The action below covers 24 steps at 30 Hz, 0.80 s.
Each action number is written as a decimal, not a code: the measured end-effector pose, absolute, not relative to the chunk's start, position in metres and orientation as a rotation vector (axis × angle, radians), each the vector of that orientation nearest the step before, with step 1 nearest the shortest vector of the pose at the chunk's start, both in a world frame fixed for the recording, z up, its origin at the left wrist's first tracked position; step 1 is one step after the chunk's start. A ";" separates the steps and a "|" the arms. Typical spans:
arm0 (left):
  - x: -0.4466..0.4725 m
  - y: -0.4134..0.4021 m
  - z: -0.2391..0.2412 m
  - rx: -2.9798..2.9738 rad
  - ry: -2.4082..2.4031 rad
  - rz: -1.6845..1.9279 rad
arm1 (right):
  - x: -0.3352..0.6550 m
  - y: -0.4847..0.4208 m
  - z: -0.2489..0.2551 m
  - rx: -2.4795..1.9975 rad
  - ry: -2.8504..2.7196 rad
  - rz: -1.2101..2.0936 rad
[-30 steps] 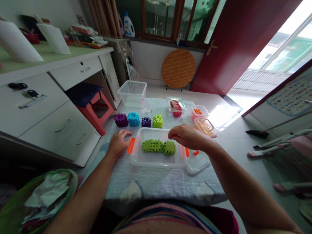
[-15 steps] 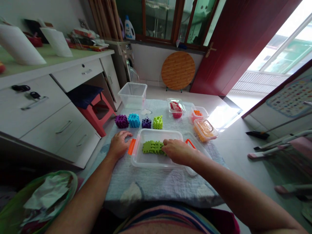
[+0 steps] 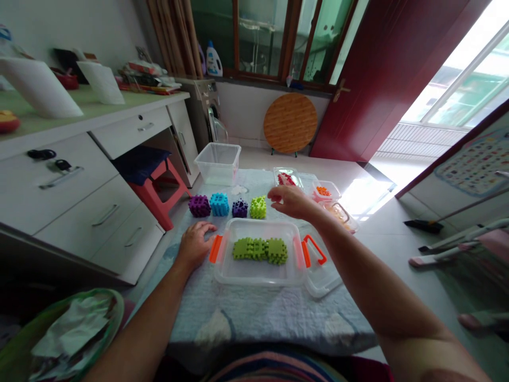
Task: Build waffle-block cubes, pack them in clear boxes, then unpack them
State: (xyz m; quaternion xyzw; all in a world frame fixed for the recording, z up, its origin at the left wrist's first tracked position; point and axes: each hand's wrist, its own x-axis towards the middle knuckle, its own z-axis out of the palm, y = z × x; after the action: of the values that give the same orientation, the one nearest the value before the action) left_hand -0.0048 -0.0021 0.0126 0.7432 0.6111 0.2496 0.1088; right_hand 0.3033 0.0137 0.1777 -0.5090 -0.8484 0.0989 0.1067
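Observation:
Olive-green interlocking blocks lie in a row inside the clear plastic box with orange latches. My left hand rests on the cloth beside the box's left latch, fingers spread and holding nothing. Raised past the box's far edge, my right hand has its fingers apart with nothing between them. To its left stands a lime-green block cube. In line with it are a dark purple cube, a blue cube and a magenta-purple cube.
The box's lid lies at its right. Behind my right hand are a clear container with red pieces, one with orange pieces and a lidded one. An open clear bin stands at the back left.
My right hand has let go of the green blocks in the box and moved up and away, towards the far side of the table. My left hand stays beside the box.

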 end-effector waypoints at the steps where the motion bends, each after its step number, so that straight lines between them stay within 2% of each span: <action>1: -0.005 -0.002 0.013 2.182 1.799 0.736 | 0.302 0.027 0.171 -1.490 -2.497 0.292; 4: -0.004 -0.002 0.015 2.173 1.799 0.734 | 0.292 0.058 0.146 -1.458 -2.610 0.298; 11: -0.004 -0.004 0.017 2.179 1.778 0.741 | 0.276 0.091 0.108 -1.699 -2.806 0.249; 24: -0.004 -0.004 0.017 2.178 1.775 0.750 | 0.275 0.097 0.095 -1.676 -2.824 0.184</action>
State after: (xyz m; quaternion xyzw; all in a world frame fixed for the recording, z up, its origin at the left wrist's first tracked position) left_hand -0.0038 -0.0038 0.0173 0.7439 0.6062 0.2561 0.1165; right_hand 0.2748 0.0973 0.0950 -0.5083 -0.8562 0.0558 -0.0736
